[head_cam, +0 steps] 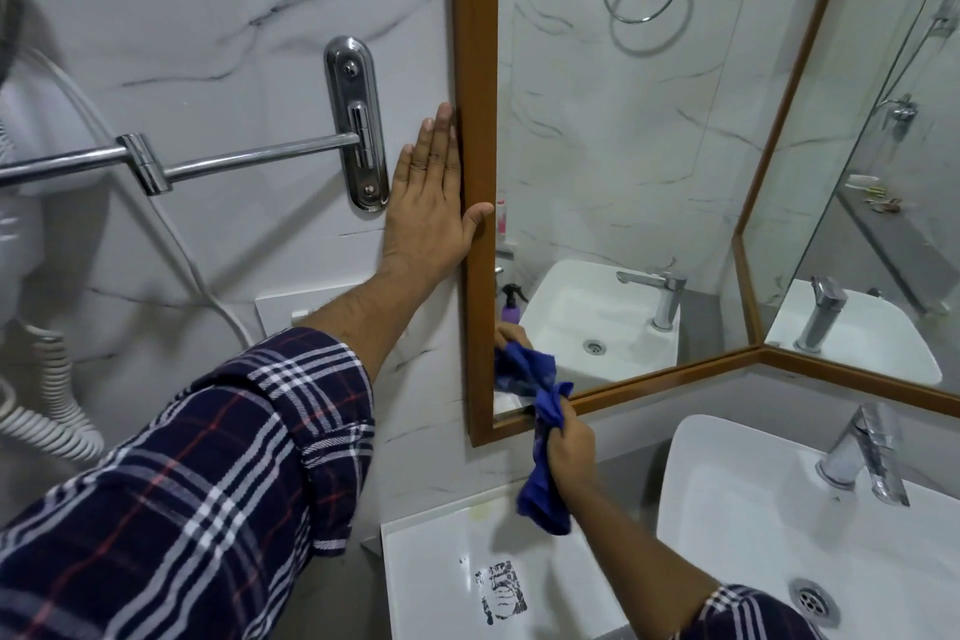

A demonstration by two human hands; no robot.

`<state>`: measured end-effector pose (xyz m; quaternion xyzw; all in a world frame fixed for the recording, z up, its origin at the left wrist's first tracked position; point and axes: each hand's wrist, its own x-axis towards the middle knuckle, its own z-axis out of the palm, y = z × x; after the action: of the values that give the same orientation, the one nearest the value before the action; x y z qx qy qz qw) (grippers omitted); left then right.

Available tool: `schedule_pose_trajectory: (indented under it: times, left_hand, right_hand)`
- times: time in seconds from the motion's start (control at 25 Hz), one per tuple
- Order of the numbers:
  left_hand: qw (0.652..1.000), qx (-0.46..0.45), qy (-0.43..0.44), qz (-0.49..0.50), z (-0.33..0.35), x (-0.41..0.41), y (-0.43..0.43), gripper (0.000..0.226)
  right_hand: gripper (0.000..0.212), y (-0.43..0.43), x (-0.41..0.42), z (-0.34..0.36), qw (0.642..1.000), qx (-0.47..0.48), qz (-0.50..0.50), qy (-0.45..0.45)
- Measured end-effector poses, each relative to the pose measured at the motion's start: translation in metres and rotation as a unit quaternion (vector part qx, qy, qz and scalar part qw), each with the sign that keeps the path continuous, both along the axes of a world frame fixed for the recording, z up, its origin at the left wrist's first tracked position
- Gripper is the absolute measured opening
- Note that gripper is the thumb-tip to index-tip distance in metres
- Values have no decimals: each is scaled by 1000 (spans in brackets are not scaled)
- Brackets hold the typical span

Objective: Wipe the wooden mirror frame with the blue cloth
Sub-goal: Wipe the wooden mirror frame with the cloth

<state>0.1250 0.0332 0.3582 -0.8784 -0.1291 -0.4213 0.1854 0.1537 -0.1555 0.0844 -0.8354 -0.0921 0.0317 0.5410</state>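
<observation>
- Head view: the wooden mirror frame (475, 68) runs down the centre of the picture, its bottom rail slanting toward the right edge.
- Left hand (428, 203), centre, lies flat and open against the marble wall (208, 16), fingers straight, thumb hooked over the frame's upright; it grasps nothing.
- Right hand (571, 452), lower centre, is closed around the bunched blue cloth (545, 431), pressing it on the bottom rail near the lower left corner.
- Recommendation: spread the cloth flatter, wipe along the rail toward the right, keep the hanging tail off the washbasin (753, 509).
</observation>
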Motion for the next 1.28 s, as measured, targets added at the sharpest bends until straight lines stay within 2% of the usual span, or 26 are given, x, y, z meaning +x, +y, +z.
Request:
schedule_pose_trajectory:
  times: [0.04, 0.12, 0.2, 0.32, 0.4, 0.48, 0.52, 0.6, 0.64, 0.68, 0.8, 0.92, 1.04, 1.16, 1.28]
  left_hand:
    - [1000, 0, 0, 1, 0, -1, 0, 86]
    - [1000, -1, 3, 3, 0, -1, 0, 86]
    - [1000, -6, 1, 1, -1, 0, -1, 86]
    - [1000, -20, 6, -2, 0, 1, -2, 87]
    - [1000, -25, 12, 5, 0, 0, -4, 87]
    - [1000, -26, 15, 9, 0, -1, -6, 85]
    - [1000, -25, 16, 8, 2, -2, -5, 84]
    - [1000, -21, 6, 6, 17, 0, -3, 81]
    - [1000, -18, 1, 4, 31, 0, -2, 81]
    - [1000, -15, -5, 3, 45, 1, -1, 81]
    - [1000, -9, -20, -15, 87, 4, -1, 81]
    - [999, 1, -33, -24, 121, 4, 2, 80]
    - [998, 15, -53, -30, 158, 5, 4, 78]
    - [997, 27, -67, -24, 186, 6, 2, 77]
    - [996, 28, -74, -34, 217, 3, 0, 72]
  right_hand:
    - [27, 8, -1, 2, 998, 31, -15, 49]
    - [28, 27, -6, 4, 997, -20, 17, 76]
    - [32, 40, -21, -2, 994, -65, 72, 53]
    - [55, 34, -30, -5, 980, -120, 161, 8]
    - [49, 22, -18, 0, 967, -147, 206, -17]
    - [37, 16, -10, 14, 983, -85, 163, -16]
    - [32, 19, -10, 24, 996, -8, 89, 23]
    - [21, 39, -7, 53, 985, 113, -75, 110]
    - [20, 53, -8, 73, 972, 144, -112, 150]
    - [19, 64, -9, 94, 961, 173, -120, 177]
    - [18, 78, -5, 155, 956, 214, -113, 167]
    - [26, 68, -3, 225, 955, 266, -82, 103]
    - [37, 58, 1, 319, 959, 275, -64, -12]
    - [35, 51, 4, 414, 954, 264, -17, -142]
    - [33, 47, 6, 500, 937, 260, 23, -234]
